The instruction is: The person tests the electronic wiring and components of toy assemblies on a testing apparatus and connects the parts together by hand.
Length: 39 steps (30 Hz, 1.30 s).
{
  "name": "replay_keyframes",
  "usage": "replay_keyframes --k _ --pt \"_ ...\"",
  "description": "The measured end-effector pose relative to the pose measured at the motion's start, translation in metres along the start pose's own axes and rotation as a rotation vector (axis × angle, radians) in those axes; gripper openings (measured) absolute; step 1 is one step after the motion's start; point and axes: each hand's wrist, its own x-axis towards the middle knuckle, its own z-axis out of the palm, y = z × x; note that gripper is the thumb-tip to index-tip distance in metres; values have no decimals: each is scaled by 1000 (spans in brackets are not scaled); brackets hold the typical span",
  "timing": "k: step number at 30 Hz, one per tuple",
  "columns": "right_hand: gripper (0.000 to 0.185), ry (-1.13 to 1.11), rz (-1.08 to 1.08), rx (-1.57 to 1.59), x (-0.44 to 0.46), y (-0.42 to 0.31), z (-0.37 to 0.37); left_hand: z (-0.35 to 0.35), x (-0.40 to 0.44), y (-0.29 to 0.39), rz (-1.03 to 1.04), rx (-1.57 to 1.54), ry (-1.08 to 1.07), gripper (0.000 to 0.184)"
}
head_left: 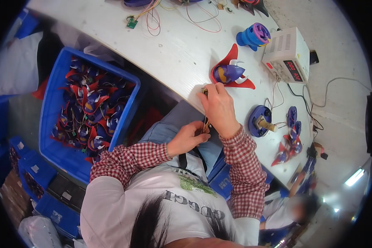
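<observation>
My left hand is closed around a bundle of thin wires at the table's front edge, above my lap. My right hand pinches a small dark and yellowish part over the edge; its exact kind is too small to make out. Just beyond my right hand lies a purple toy figure head with a red pointed collar and white horns. A round purple base with a tan cylinder and wires stands to the right of that hand.
A blue bin full of similar wired toy parts is at my left. On the white table are a power supply, a blue and purple toy part, a green circuit board and more figures. A person sits at lower right.
</observation>
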Motion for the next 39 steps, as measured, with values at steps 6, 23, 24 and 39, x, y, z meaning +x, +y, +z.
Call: replay_keyframes --k 6,23,24,39 --pt "15 32 -59 59 0 4 9 3 2 3 -4 13 15 19" --pt "18 194 -55 207 -7 5 25 5 4 1 0 -195 -3 17" --pt "18 200 -45 202 -7 5 27 5 4 1 -2 -195 -7 17" --pt "25 435 -68 336 -36 2 -36 6 -2 19 -115 -337 -23 15"
